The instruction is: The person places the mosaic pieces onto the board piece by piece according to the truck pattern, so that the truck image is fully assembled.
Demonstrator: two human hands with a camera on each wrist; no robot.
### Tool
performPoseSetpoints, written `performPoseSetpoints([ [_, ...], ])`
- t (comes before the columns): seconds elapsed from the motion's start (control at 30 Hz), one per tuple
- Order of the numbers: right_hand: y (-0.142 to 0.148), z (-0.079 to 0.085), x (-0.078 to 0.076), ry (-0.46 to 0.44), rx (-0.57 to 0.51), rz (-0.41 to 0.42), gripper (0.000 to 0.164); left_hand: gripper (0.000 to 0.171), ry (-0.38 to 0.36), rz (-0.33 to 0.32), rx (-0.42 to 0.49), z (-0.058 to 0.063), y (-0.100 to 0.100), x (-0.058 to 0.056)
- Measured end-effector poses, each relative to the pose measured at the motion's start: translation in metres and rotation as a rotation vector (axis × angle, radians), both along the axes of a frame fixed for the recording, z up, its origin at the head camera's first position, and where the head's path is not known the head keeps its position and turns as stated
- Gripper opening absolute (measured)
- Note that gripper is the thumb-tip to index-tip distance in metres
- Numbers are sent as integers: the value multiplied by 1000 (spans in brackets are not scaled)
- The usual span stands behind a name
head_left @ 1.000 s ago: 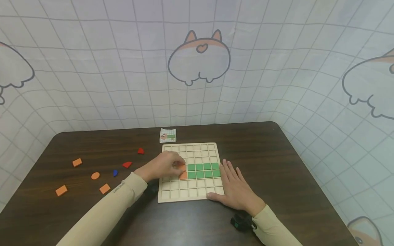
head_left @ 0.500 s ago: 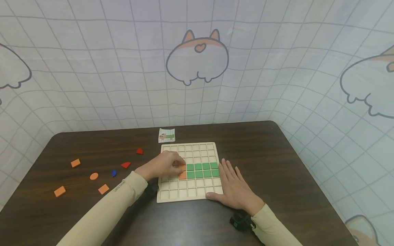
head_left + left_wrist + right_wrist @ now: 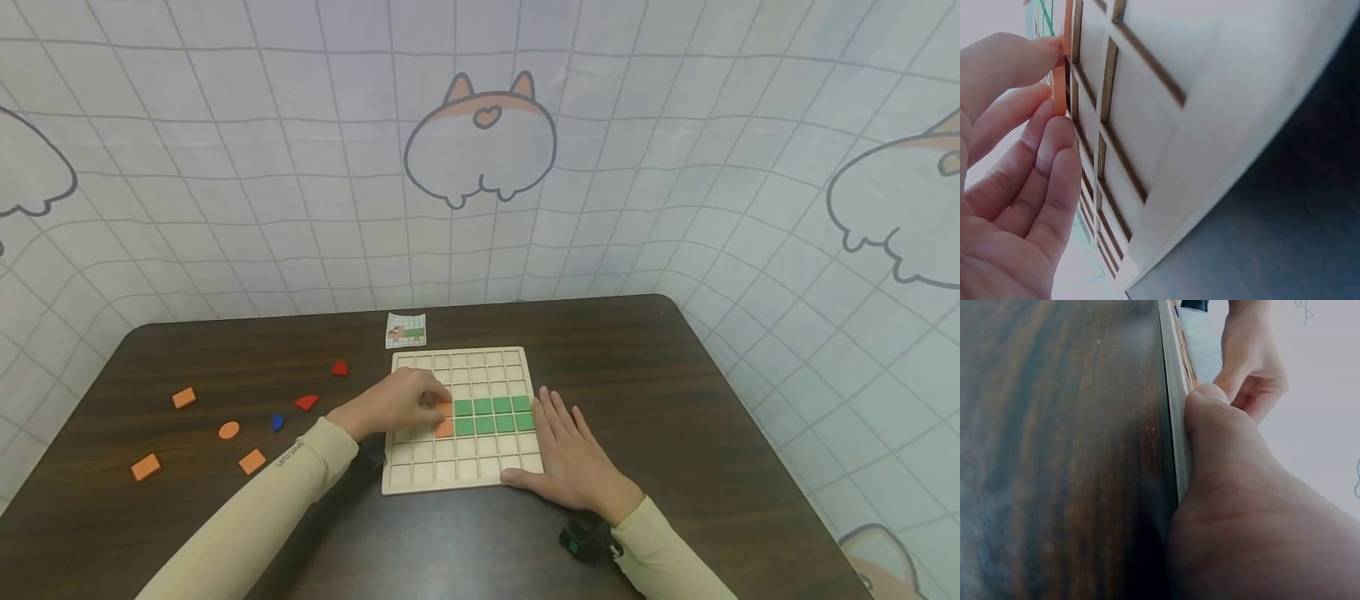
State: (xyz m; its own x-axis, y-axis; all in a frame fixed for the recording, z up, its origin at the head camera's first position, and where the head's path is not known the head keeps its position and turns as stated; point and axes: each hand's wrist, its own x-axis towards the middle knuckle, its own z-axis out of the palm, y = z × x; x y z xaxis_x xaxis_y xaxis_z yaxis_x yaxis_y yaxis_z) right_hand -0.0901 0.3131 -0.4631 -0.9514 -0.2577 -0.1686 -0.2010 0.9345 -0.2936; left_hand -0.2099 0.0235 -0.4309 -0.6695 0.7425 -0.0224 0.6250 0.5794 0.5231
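A pale wooden grid board [image 3: 462, 487] lies on the dark table, with two rows of green square tiles [image 3: 484, 415] set in it. To their left, my left hand [image 3: 401, 400] pinches an orange square tile [image 3: 1060, 90] between thumb and fingertips, right at the board's cells. Another orange tile [image 3: 445, 427] sits just below it, beside the green rows. My right hand [image 3: 573, 462] lies with straight fingers along the board's right edge, its thumb [image 3: 1210, 419] resting on the near right corner.
Left of the board lie several loose orange rectangular pieces [image 3: 146, 467], an orange disc [image 3: 228, 430], two red wedges [image 3: 307, 402] and a blue half-round piece [image 3: 278, 422]. Behind the board is a small printed pattern card [image 3: 406, 331]. A patterned white curtain [image 3: 300, 167] surrounds the table.
The head view has shifted very slightly. Both hands and the tiles keep their places on the board.
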Motion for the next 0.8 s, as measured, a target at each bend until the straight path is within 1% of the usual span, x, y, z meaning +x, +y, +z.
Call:
performPoseSetpoints([
  [0.3,-1,2,0,2,-6,-2,120,27,-9,0,12,-2,-1,0],
  [0.4,-3,2,1,5,-6,1,120,27,2,-2,10,-3,-3,0],
  [0.63,-5,0,0,5,-3,-2,121,25,3,27,10,1,-8,4],
  [0.8,-3,-2,0,-1,-4,-8,122,25,7,46,26,6,-16,7],
])
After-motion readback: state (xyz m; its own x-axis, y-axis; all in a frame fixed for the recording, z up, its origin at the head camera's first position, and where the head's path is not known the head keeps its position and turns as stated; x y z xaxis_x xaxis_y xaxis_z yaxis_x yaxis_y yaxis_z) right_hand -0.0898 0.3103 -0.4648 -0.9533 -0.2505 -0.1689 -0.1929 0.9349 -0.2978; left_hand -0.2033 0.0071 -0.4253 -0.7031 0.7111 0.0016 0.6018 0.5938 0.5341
